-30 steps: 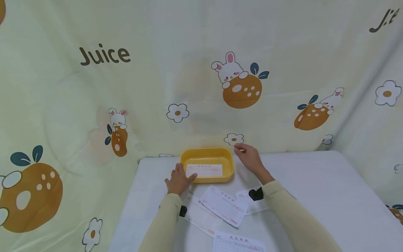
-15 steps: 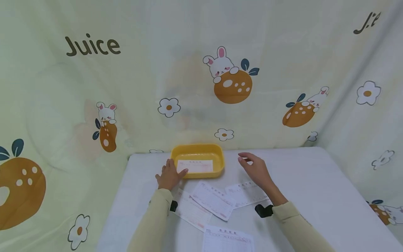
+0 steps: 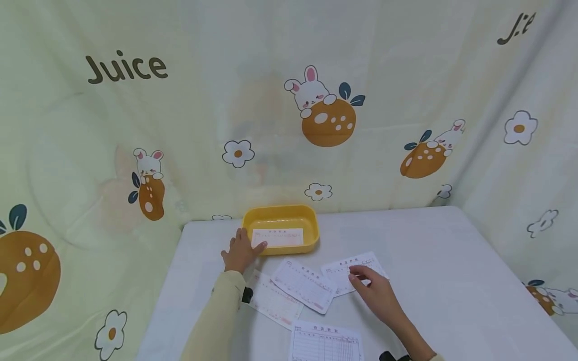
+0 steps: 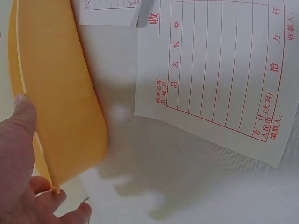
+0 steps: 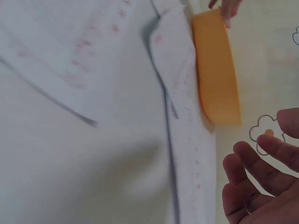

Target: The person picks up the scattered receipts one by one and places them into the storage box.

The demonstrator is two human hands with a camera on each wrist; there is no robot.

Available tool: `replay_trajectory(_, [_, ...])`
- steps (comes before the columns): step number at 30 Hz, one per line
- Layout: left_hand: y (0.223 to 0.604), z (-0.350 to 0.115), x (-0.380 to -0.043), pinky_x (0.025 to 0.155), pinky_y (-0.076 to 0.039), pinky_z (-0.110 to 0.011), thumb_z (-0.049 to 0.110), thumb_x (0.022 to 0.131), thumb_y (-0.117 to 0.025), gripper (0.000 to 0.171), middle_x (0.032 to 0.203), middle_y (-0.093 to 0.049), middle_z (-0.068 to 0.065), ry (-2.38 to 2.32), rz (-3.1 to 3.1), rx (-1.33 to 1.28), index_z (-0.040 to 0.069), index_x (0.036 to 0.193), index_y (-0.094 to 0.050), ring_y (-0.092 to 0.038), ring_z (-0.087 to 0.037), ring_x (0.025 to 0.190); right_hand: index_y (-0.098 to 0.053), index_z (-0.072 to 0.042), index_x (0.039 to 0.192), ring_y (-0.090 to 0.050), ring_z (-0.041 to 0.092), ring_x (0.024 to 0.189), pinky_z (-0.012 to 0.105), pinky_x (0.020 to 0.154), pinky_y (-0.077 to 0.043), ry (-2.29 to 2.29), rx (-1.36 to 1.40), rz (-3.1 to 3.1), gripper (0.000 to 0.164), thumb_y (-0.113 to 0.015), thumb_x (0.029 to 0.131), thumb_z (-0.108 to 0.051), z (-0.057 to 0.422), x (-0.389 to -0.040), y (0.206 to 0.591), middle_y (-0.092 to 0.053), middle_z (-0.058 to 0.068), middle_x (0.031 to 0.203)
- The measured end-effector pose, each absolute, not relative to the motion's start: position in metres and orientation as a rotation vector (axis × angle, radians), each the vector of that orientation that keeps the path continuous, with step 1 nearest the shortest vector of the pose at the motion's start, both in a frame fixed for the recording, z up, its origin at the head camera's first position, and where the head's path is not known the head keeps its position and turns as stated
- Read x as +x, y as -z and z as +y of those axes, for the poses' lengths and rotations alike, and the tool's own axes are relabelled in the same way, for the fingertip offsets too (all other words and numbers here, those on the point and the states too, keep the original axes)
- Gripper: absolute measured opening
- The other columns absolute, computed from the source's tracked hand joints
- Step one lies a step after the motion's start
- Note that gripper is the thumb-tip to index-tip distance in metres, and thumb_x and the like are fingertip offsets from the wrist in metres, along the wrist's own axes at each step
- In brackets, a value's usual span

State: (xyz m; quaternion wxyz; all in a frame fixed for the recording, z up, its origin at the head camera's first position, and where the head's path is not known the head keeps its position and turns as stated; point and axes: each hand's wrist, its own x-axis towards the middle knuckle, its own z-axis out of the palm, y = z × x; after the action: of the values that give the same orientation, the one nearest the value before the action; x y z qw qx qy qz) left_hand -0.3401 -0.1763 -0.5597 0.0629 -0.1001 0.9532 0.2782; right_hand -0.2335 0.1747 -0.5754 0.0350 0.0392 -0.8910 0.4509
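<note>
A yellow plastic tray [image 3: 282, 219] stands at the back of the table with one receipt [image 3: 277, 237] lying in it. My left hand [image 3: 239, 253] grips the tray's left front corner; in the left wrist view the thumb [image 4: 24, 114] lies on the rim of the tray [image 4: 65, 93]. Out on the table, my right hand [image 3: 377, 295] hovers over the rightmost loose receipt [image 3: 336, 273], fingers loosely bent and nothing held. In the right wrist view this hand [image 5: 266, 182] shows its fingers spread apart.
Left of that receipt lies another receipt [image 3: 307, 286], overlapping a third receipt [image 3: 273, 303] below the tray. One more receipt [image 3: 326, 343] lies nearest me at the front. A printed curtain [image 3: 203, 115] hangs behind the white table [image 3: 433, 281].
My right hand has moved from beside the tray's right end, back toward me and over the rightmost receipt. The left hand keeps its hold on the tray. The head view has shifted slightly.
</note>
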Motion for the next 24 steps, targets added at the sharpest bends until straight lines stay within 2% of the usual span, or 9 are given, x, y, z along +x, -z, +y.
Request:
replay_trajectory(8, [0.561,-0.178,-0.34,0.116,-0.019,-0.083,0.05,0.101,-0.073,0.094,0.17,-0.031,-0.023,-0.844,2.911,-0.273,-0.005,0.164,-0.027,-0.034,-0.045,0.151,-0.074,-0.001,0.123,-0.066,0.015,0.097,0.027,0.077,-0.054,-1.433,-0.059,-2.879,0.023,-0.07,0.104,-0.013,0.181,-0.197,0.6,-0.075,-0.001,0.107])
replay_trajectory(15, [0.562,-0.181,-0.339,0.116,-0.02,-0.082,0.048,0.102,-0.073,0.095,0.17,-0.031,-0.023,-0.843,2.911,-0.269,-0.005,0.165,-0.026,-0.035,-0.045,0.15,-0.077,-0.004,0.114,-0.066,0.013,0.091,0.036,0.084,-0.057,-1.468,-0.145,-2.949,0.015,-0.071,0.102,-0.01,0.182,-0.179,0.624,-0.073,-0.004,0.1])
replay_trajectory(19, [0.563,-0.18,-0.339,0.116,-0.021,-0.081,0.048,0.101,-0.073,0.094,0.169,-0.032,-0.023,-0.85,2.909,-0.275,-0.005,0.164,-0.027,-0.036,-0.045,0.149,-0.078,-0.008,0.108,-0.059,0.014,0.086,0.033,0.079,-0.052,-1.45,-0.104,-2.983,0.01,-0.073,0.1,-0.013,0.183,-0.174,0.632,-0.067,-0.005,0.093])
replay_trajectory(24, [0.562,-0.178,-0.341,0.117,-0.02,-0.081,0.049,0.101,-0.073,0.096,0.17,-0.031,-0.023,-0.841,2.9,-0.284,-0.005,0.165,-0.026,-0.034,-0.045,0.151,-0.074,-0.012,0.098,-0.048,0.011,0.084,0.028,0.073,-0.043,-1.414,0.089,-2.99,0.007,-0.08,0.093,-0.014,0.189,-0.17,0.636,-0.057,-0.006,0.084])
